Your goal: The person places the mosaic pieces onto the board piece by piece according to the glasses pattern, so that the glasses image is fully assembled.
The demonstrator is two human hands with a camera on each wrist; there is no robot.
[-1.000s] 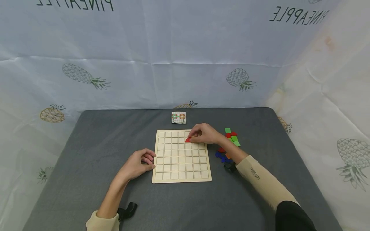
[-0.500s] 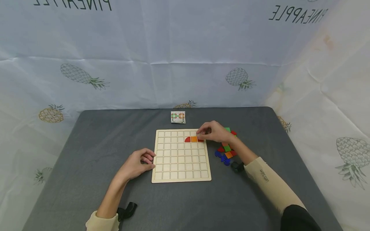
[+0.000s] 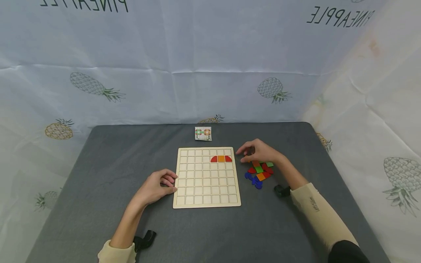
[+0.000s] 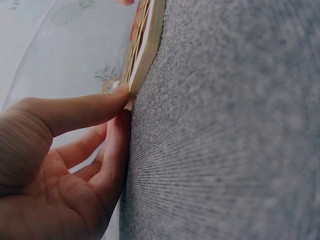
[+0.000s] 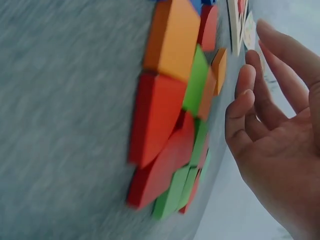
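Note:
A wooden grid board (image 3: 206, 190) lies flat on the grey table (image 3: 98, 164). In its second row sit a red quarter-round piece (image 3: 213, 159), an orange square (image 3: 221, 158) and another red quarter-round piece (image 3: 228, 159). My left hand (image 3: 157, 186) rests on the table with its fingertips against the board's left edge (image 4: 145, 55). My right hand (image 3: 258, 151) hovers over the pile of coloured pieces (image 3: 260, 171) right of the board, fingers loosely bent and holding nothing. The right wrist view shows the same pile (image 5: 172, 115) of red, green and orange tiles close to the fingers (image 5: 250, 100).
A small pattern card (image 3: 203, 133) lies beyond the board's far edge. Blue pieces (image 3: 254, 179) sit at the pile's near side. A pineapple-print cloth (image 3: 210, 62) hangs behind and beside the table. A black strap (image 3: 146, 239) shows at my left wrist.
My right hand left the board's second row, uncovering the red, orange and red pieces there, and moved right to above the loose pile. The left hand stayed put.

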